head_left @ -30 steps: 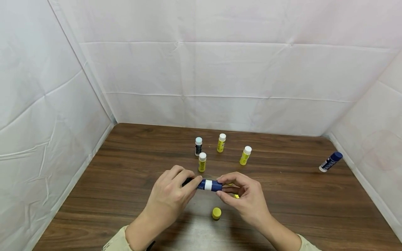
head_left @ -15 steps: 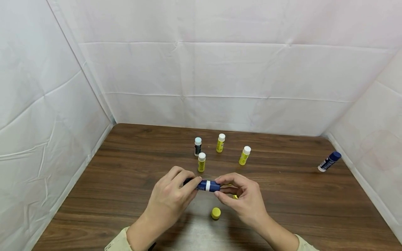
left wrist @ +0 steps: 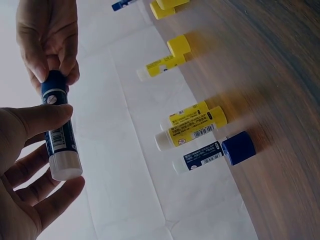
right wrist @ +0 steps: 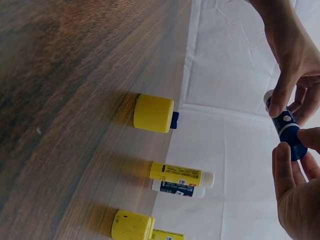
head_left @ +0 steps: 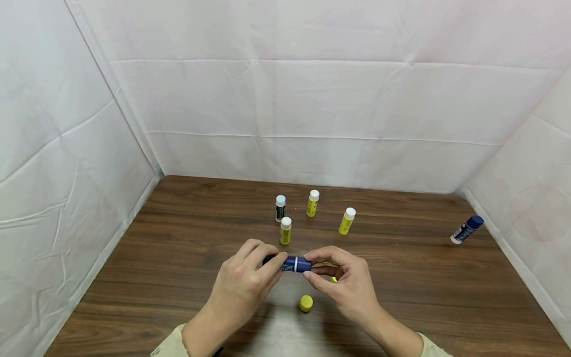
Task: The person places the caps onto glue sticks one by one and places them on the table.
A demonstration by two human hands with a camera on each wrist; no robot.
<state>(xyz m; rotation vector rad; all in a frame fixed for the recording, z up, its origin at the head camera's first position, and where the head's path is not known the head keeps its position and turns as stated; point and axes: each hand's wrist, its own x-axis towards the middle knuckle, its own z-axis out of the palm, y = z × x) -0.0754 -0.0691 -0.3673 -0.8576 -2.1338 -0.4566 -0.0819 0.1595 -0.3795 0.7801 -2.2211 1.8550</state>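
Between my hands is a navy glue stick (head_left: pixel 289 264), lying roughly level above the table in the head view. My left hand (head_left: pixel 243 277) grips its body, with the thumb along the label; the white base (left wrist: pixel 66 166) shows in the left wrist view. My right hand (head_left: pixel 348 280) pinches the blue cap (head_left: pixel 304 264) between thumb and fingers. A thin white band is visible between cap and body. Below the hands a yellow cap (head_left: pixel 306 303) sits on the table, and more yellow (head_left: pixel 333 279) peeks out behind my right fingers.
Three yellow glue sticks, one of them the nearest stick (head_left: pixel 285 231), stand white end up beyond my hands. A navy stick (head_left: pixel 280 209) stands beside them. Another navy glue stick (head_left: pixel 466 229) is at the far right. A loose blue cap (left wrist: pixel 239 148) shows in the left wrist view.
The right hand has shifted slightly left with the blue cap. The white band on the held glue stick has narrowed. The left hand stays nearly in place.
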